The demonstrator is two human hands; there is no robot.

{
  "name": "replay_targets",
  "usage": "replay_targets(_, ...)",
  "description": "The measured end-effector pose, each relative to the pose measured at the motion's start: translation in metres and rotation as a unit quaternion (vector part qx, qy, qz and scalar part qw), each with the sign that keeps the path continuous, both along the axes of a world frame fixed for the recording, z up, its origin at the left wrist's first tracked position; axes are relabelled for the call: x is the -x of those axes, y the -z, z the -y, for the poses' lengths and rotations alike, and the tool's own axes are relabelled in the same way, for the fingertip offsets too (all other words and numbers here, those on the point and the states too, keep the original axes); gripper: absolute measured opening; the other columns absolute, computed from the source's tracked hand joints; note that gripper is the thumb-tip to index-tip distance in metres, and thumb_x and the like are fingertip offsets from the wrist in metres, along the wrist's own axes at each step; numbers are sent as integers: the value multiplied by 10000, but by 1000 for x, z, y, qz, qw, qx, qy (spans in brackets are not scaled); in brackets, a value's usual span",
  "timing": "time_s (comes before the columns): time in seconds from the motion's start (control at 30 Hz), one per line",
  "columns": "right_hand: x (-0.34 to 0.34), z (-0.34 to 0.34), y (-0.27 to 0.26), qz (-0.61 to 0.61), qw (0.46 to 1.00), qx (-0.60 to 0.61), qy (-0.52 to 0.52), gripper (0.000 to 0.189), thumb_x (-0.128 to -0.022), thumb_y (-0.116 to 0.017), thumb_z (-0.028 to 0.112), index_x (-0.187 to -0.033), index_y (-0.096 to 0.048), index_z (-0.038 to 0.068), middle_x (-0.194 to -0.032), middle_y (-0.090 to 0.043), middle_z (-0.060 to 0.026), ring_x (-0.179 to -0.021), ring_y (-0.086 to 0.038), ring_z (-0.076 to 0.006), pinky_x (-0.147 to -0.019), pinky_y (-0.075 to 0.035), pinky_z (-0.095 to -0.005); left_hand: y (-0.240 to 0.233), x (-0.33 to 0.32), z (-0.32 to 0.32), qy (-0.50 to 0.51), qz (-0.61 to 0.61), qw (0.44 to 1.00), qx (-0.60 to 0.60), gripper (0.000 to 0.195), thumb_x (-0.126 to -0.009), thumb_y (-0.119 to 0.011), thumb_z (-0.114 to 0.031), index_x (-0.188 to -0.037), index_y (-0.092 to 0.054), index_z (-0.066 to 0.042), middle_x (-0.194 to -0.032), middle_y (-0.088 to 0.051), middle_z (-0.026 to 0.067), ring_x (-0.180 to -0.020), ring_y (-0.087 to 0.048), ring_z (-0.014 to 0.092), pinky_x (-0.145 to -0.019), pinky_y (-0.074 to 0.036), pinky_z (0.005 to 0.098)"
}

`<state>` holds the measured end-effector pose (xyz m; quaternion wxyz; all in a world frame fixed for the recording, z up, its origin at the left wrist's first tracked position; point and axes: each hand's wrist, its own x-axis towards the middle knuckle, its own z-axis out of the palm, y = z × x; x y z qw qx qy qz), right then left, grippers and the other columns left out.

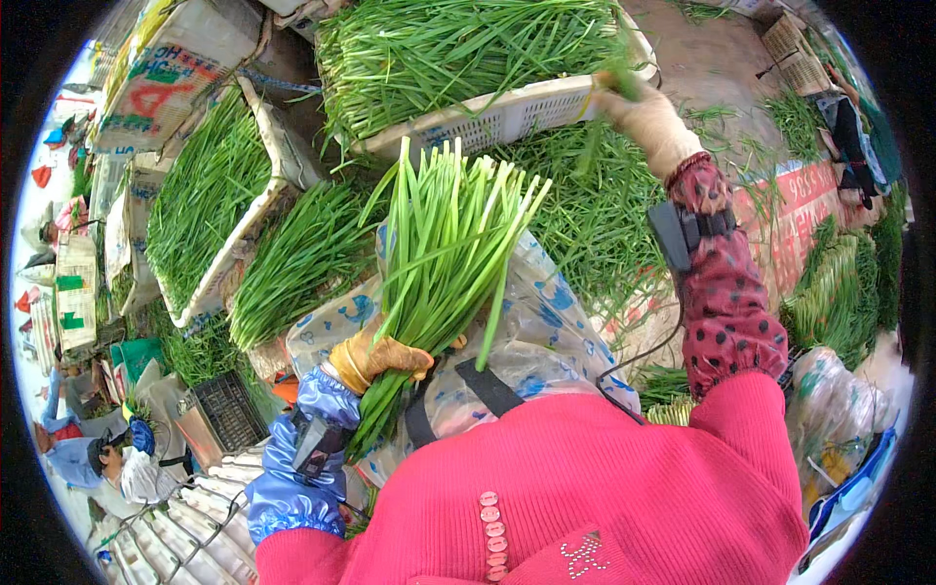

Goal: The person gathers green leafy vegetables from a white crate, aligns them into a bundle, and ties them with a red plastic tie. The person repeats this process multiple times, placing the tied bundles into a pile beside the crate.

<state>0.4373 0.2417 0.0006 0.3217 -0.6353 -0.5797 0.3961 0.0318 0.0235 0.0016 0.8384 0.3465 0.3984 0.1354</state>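
Observation:
My left hand (384, 362), in an orange-tan glove, is closed around a bunch of long green stalks (446, 256), likely garlic chives. Their pale cut ends fan out away from me, and the leaf tips hang below the hand over my lap. My right hand (621, 102), in a pale glove and blurred, is at the near right corner of a white plastic crate (497, 121) packed with the same greens. A blurred green tuft shows at its fingers; whether the hand grips it is unclear. A clear apron with blue prints (563, 314) covers my lap.
Loose greens (592, 205) lie on the ground beyond my lap. At the left stand another filled white crate (256, 219), a separate pile of greens (307, 256) and a black crate (228, 413). Stacked greens (841, 300) lie at the right. A person (110, 461) is at the lower left.

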Motion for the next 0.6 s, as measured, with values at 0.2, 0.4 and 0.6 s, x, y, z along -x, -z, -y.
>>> replay_targets(0.2,97,61,-51,269,901,-85,-329,785,-614,-883,321,-1322,-613,115,-1513,-401,-212,-1309,-504,-395,-1082,-458,-434,-4,-13,-16,22,-44,997,-67,557,-813,-761,-60,-1333,-561,-43,-1169,-689,121,-724,-610,165,-599,-513,303)
replay_targets(0.4,120,74,-15,91,938,-53,-330,470,-794,-686,355,-1204,-696,125,-1242,-610,-206,-1172,-587,-373,-1002,-492,-442,-12,-16,-17,81,-215,965,-128,628,-749,-818,-121,-1307,-543,-34,-1007,-708,88,-796,-655,163,-659,-553,326)
replay_targets(0.6,81,71,25,311,920,-98,-217,195,-860,-603,186,-980,-708,73,-897,-708,-196,-900,-686,-402,-797,-549,-488,-29,-23,-20,134,-280,941,-132,710,-721,-788,-64,-1364,-501,22,-1031,-710,102,-931,-663,189,-843,-543,339)
